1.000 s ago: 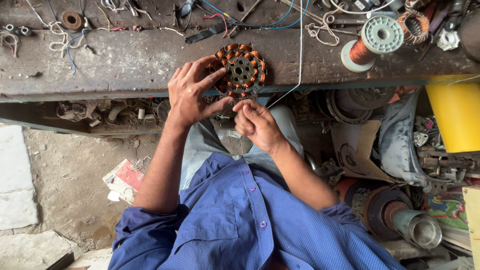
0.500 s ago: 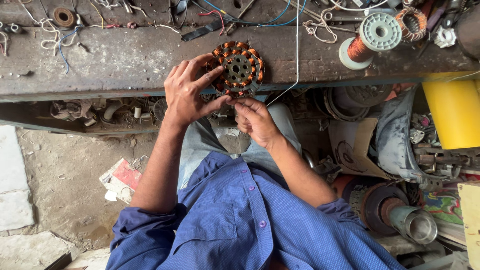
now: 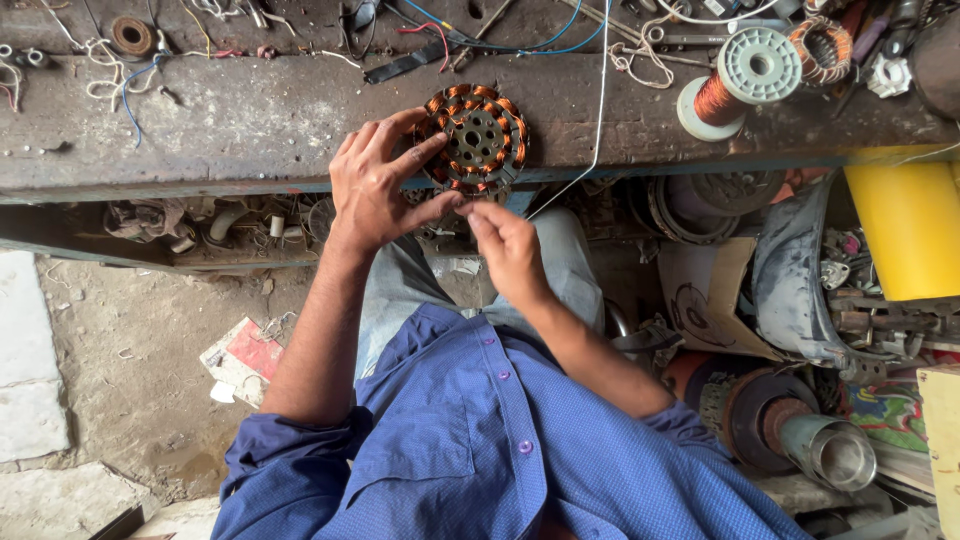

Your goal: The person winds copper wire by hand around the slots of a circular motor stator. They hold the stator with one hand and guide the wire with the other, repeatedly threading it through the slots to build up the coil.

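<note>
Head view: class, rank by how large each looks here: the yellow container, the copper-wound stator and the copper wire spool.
1. yellow container, cut off by the frame edge.
2. copper-wound stator, steadied by the left hand.
3. copper wire spool.
The last two look close in size, so their order is unsure.

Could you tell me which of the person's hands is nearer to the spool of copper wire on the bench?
The right hand. It sits below-left of the spool of copper wire; the left hand is farther left, at the stator.

Copper-orange coils ring the round grey metal stator (image 3: 474, 139). A pale green plastic spool of copper wire (image 3: 742, 78) lies on the dark grey-brown worn surface (image 3: 250, 125). Plain blue buttoned shirt (image 3: 480, 450); bright yellow roll (image 3: 905, 230).
</note>
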